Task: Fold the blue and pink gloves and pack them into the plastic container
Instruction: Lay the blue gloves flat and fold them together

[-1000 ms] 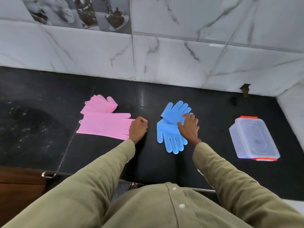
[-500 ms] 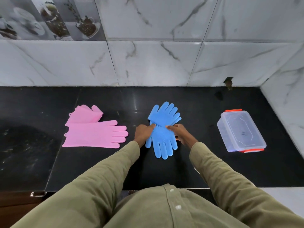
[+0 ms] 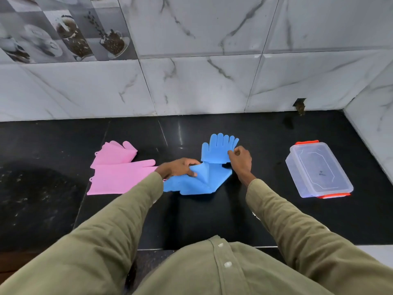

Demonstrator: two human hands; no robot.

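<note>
Two blue gloves lie in the middle of the black counter. The far blue glove (image 3: 217, 149) is folded, fingers pointing at the wall, and my right hand (image 3: 240, 159) pinches its right edge. The near blue glove (image 3: 197, 182) is spread out and partly lifted, with my left hand (image 3: 177, 168) gripping its left part. To the left, one pink glove (image 3: 119, 178) lies flat and long, and a folded pink glove (image 3: 114, 152) sits just behind it. The clear plastic container (image 3: 319, 169), with orange clips and its lid on, stands at the right.
The black counter (image 3: 212, 218) ends at a marble tiled wall behind and a side wall at the right. Its front edge runs just ahead of my body. A small dark hole (image 3: 299, 105) shows in the wall behind the container.
The near blue glove has been pulled out from under the far one and swung leftward by my left hand. My right hand moved up onto the far glove's edge. The camera tilted and shifted.
</note>
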